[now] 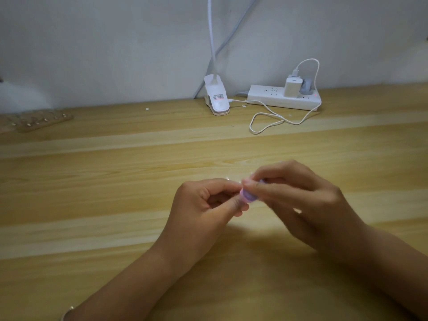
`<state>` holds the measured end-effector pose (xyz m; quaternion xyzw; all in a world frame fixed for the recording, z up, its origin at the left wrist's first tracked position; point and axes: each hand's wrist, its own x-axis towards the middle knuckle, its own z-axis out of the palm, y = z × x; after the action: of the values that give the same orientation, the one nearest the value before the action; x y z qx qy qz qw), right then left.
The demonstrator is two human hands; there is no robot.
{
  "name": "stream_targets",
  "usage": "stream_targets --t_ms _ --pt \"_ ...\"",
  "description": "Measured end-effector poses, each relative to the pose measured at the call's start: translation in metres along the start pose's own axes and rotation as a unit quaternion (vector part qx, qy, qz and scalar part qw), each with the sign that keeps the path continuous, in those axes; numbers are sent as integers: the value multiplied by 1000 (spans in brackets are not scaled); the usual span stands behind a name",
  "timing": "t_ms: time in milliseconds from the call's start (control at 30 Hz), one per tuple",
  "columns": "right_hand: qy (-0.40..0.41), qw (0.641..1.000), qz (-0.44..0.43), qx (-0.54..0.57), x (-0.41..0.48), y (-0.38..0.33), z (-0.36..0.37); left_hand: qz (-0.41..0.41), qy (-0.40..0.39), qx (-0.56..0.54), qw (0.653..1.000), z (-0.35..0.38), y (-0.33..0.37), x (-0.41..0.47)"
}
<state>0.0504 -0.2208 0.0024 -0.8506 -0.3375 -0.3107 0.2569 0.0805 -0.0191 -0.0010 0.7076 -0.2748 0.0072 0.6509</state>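
Observation:
A small purple and pink object (249, 196) is held between both hands just above the wooden desk (115, 181). My left hand (203, 205) pinches its left end with thumb and curled fingers. My right hand (298, 195) grips its right part with thumb and fingertips, hiding most of it. Its exact shape is blurred and cannot be made out.
At the back of the desk stand a white clip lamp base (215, 98) and a white power strip (283, 97) with a charger plugged in. A white cable (268, 122) loops on the desk. A flat blurred strip (39, 120) lies at far left.

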Motion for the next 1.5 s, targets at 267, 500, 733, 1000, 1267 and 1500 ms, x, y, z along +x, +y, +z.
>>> stream_targets --t_ms 267,500,733,1000,1267,1500 --pt "11 1000 11 15 1 1 -3 -15 7 -18 1000 1 0 1" --pt "27 1000 8 2 2 1 -7 -33 0 -60 998 3 4 1" --pt "33 999 -11 -25 2 4 -7 -58 5 -96 994 1 4 2" --pt "37 999 -24 -11 1 3 -3 -66 -11 -122 990 1 3 2" --pt "70 994 72 44 0 11 -8 -27 73 -119 990 0 3 4" --pt "18 967 188 173 2 1 -12 45 122 65 989 -2 3 6"
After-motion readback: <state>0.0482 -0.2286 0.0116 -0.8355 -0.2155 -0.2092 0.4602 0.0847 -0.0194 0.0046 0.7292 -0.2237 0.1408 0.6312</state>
